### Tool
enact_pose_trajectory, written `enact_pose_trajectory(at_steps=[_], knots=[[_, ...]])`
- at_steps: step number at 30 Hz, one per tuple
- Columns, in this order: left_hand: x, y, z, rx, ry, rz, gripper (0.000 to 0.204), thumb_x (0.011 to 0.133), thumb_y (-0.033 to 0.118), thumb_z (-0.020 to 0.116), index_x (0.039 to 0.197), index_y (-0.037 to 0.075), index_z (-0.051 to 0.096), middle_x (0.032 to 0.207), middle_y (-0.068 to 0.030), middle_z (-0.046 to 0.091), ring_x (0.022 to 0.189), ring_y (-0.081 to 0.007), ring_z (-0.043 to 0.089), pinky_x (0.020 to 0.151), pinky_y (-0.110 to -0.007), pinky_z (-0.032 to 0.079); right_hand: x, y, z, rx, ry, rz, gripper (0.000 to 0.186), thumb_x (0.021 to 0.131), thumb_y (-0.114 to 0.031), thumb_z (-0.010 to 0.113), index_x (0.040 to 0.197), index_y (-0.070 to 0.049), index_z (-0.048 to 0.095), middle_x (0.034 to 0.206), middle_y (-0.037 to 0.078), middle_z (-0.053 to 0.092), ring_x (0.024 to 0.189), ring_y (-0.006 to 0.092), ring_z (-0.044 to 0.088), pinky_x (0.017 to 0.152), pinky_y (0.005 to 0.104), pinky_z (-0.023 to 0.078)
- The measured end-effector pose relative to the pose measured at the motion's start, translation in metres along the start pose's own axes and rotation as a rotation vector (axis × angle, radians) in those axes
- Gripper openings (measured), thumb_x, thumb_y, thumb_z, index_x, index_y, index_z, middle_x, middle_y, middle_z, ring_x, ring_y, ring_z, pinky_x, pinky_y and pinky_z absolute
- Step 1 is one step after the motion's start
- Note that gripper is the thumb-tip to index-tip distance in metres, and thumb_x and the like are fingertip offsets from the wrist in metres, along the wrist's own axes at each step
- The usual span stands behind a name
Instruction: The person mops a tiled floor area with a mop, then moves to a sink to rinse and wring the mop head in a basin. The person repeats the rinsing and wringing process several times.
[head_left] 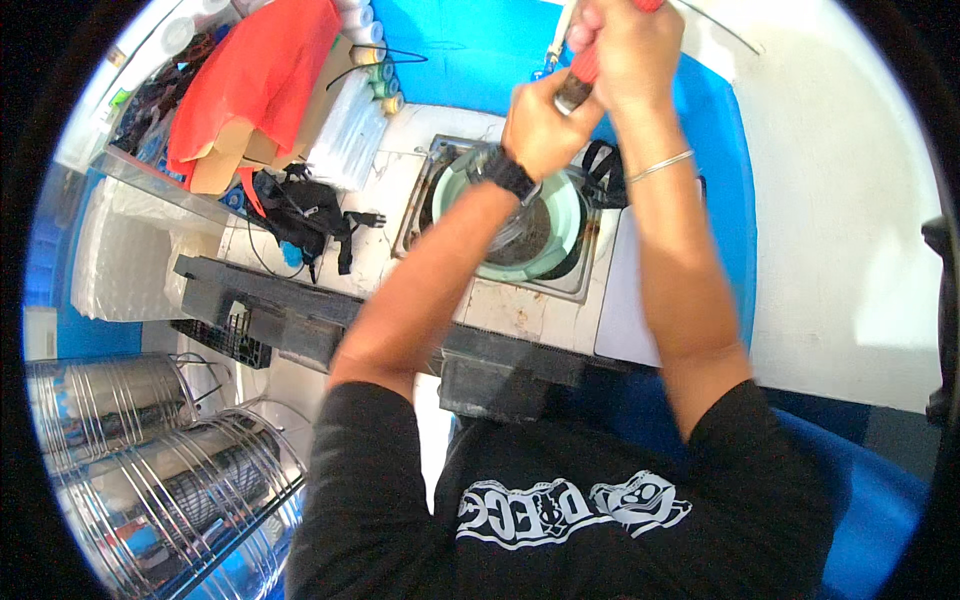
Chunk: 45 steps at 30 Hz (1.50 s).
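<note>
Both of my hands are raised over the sink at the top of the view. My right hand [635, 60], with a bracelet on its wrist, is closed around a red ribbed handle-like object [586, 66]; its full shape is hidden. My left hand [548, 130], wearing a black watch, is closed at that object's lower end, which looks dark with a metallic rim. Below the hands, a pale green basin [571, 235] sits in the metal sink [545, 287]. Something dark lies inside the basin, along with what looks like clear plastic. A light-coloured tap pipe [562, 40] with a blue part stands beside my hands.
Left of the sink lie a black strapped bag [300, 215], clear plastic packs [350, 145] and a red cloth [255, 85] over a cardboard box. A white board [625, 290] is right of the sink. Metal racks [180, 490] stand at lower left.
</note>
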<state>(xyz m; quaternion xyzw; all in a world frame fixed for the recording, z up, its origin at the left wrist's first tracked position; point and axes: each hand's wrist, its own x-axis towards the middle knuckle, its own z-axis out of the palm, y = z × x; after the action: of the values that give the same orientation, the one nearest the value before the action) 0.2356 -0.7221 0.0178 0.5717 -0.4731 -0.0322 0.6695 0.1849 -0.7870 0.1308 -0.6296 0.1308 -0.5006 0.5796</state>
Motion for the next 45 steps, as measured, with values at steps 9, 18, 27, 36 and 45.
enact_pose_trajectory(at_steps=[9,18,27,36,45], knots=[[-0.020,-0.026,-0.019,-0.097,0.071,0.174,0.030,0.082,0.027,0.083,0.089,-0.001,0.073,0.071,-0.0139,0.073,0.063,-0.0177,0.071,0.059,-0.036,0.054,-0.040,0.002,0.031,-0.214,0.023,-0.165,0.018,0.088,-0.012,0.074,0.085,-0.002,0.060,0.067,0.002,0.060,0.061,0.0131,0.058,0.058,0.0330,0.049],[0.036,0.045,-0.033,-0.570,-0.692,-0.058,0.021,0.097,0.019,0.067,0.087,0.000,0.064,0.059,-0.0025,0.058,0.050,-0.0106,0.055,0.049,-0.028,0.044,0.034,-0.052,-0.010,0.767,-1.192,0.095,0.022,0.095,-0.015,0.065,0.080,-0.010,0.049,0.068,0.001,0.049,0.059,0.0139,0.052,0.057,0.0263,0.047],[-0.013,0.002,-0.008,-0.094,0.037,-0.004,0.029,0.083,0.024,0.079,0.082,-0.001,0.066,0.068,-0.0148,0.069,0.062,-0.0300,0.070,0.059,-0.041,0.053,-0.025,-0.017,0.007,0.081,-0.182,-0.095,0.020,0.092,-0.013,0.063,0.075,-0.009,0.052,0.060,0.001,0.053,0.045,0.0109,0.051,0.042,0.0240,0.041],[-0.033,-0.008,0.007,0.164,0.462,0.021,0.033,0.076,0.027,0.085,0.081,0.000,0.067,0.069,-0.0219,0.068,0.065,-0.0363,0.071,0.058,-0.040,0.052,-0.052,-0.008,0.037,-0.165,0.123,-0.248,0.019,0.088,-0.007,0.065,0.071,-0.005,0.056,0.057,0.001,0.057,0.045,0.0106,0.055,0.042,0.0266,0.043],[-0.029,-0.007,-0.033,0.047,0.168,0.042,0.041,0.080,0.033,0.087,0.098,0.001,0.068,0.085,-0.0129,0.072,0.078,-0.0218,0.069,0.072,-0.033,0.054,-0.045,-0.023,0.023,0.017,0.007,-0.214,0.019,0.089,-0.006,0.062,0.071,-0.004,0.056,0.056,0.001,0.055,0.043,0.0110,0.054,0.041,0.0263,0.043]])
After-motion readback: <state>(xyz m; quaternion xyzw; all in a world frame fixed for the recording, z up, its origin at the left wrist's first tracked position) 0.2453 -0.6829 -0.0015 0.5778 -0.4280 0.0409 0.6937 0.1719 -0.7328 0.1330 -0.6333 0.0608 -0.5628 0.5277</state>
